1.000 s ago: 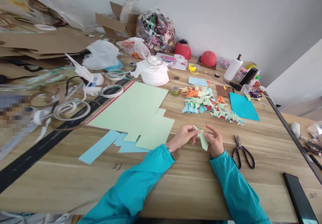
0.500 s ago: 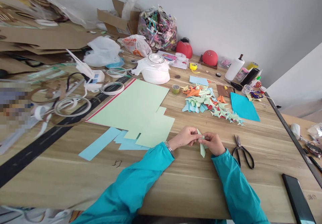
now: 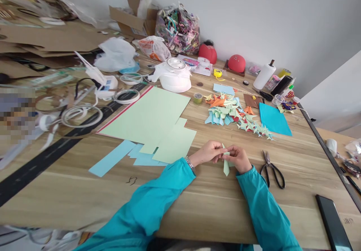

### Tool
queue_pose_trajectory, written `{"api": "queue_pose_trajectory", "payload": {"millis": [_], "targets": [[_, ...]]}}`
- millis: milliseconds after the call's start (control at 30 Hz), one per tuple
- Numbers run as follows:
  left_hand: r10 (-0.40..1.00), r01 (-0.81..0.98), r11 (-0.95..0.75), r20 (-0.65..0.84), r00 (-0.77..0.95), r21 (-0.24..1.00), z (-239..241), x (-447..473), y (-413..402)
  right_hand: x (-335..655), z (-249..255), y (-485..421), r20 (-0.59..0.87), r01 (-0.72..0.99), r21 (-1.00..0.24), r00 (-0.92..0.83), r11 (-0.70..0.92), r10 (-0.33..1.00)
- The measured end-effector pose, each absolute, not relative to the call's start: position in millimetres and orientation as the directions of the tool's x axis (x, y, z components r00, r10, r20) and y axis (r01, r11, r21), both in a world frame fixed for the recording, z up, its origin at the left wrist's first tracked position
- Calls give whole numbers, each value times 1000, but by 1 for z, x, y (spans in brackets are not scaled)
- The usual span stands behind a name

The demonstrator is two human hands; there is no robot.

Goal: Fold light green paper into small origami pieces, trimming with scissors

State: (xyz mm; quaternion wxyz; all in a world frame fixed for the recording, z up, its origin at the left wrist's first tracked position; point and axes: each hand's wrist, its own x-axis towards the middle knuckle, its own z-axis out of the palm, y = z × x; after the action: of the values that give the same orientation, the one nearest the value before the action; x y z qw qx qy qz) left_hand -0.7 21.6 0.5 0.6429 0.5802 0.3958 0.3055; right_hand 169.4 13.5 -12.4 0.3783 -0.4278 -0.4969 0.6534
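Note:
Between my two hands is a narrow, folded piece of pale green paper (image 3: 226, 167), held just above the table. My left hand (image 3: 209, 151) pinches it from the left, and my right hand (image 3: 239, 157) grips it from the right with fingers closed. Some of the folds are hidden behind my fingers. Beyond my hands lies a pile of folded paper pieces (image 3: 225, 111) in green, blue, orange and red. Left of my hands are pale green sheets (image 3: 152, 115) and blue paper strips (image 3: 113, 158). Black-handled scissors (image 3: 272, 170) rest to the right of my right hand.
A phone (image 3: 334, 221) lies at the front right. A teal square (image 3: 275, 119) is beyond the scissors. Tape rolls (image 3: 81, 115), a white power strip (image 3: 107, 87) and cardboard (image 3: 50, 40) crowd the left side. Plastic bags (image 3: 115, 53) and a box (image 3: 132, 21) stand at the back.
Both hands stay in nearly the same place, still holding the folded green paper, which has turned slightly. The camera view has shifted a little.

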Motion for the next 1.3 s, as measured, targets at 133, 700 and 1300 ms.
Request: {"api": "queue_pose_trajectory", "payload": {"millis": [133, 700, 1300], "targets": [[859, 79, 95, -122, 497, 992, -2, 0, 21, 168, -13, 14, -186, -69, -973, -329, -221, 926], [896, -45, 161, -127, 426, 986, -2, 1, 22, 172, -17, 17, -221, -48, -968, -294, -245, 930], [870, -159, 202, -103, 481, 966, -5, 2, 24, 170, -10, 16, -233, -82, -959, -307, -270, 923]]}}
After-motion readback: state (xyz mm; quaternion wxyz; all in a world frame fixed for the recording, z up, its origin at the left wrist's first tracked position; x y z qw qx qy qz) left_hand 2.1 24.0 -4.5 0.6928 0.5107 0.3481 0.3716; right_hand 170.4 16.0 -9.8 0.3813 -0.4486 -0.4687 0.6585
